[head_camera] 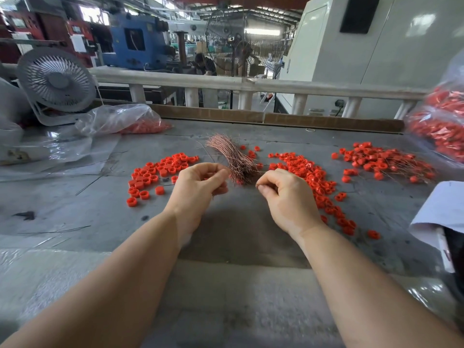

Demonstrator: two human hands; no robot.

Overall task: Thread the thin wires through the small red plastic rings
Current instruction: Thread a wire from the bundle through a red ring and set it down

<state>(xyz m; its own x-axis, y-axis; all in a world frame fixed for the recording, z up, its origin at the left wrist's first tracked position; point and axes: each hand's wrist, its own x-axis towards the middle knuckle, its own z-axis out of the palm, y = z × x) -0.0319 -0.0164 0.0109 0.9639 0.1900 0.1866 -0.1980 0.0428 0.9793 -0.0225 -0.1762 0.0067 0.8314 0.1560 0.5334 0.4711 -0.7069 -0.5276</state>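
The bundle of thin copper-coloured wires (232,156) lies on the grey tabletop (226,247), fanned at its far end, just beyond and between both hands. Loose red plastic rings (155,172) lie scattered to the left of the bundle; a denser spread of rings (316,182) lies to its right. Farther right, a pile of rings with wires through them (384,162) rests well apart from the bundle.

The left hand (200,182) is raised above the tabletop with fingers curled and thumb against the fingertips; a wire end shows below it, but what it pinches cannot be told. The right hand (286,192) is likewise curled, thumb and forefinger pinched together near the near end of the bundle; its contents cannot be told.

A clear plastic bag of red rings (125,119) lies at the far left beside a white fan (56,81). Another bag of red parts (442,121) sits at the right edge.
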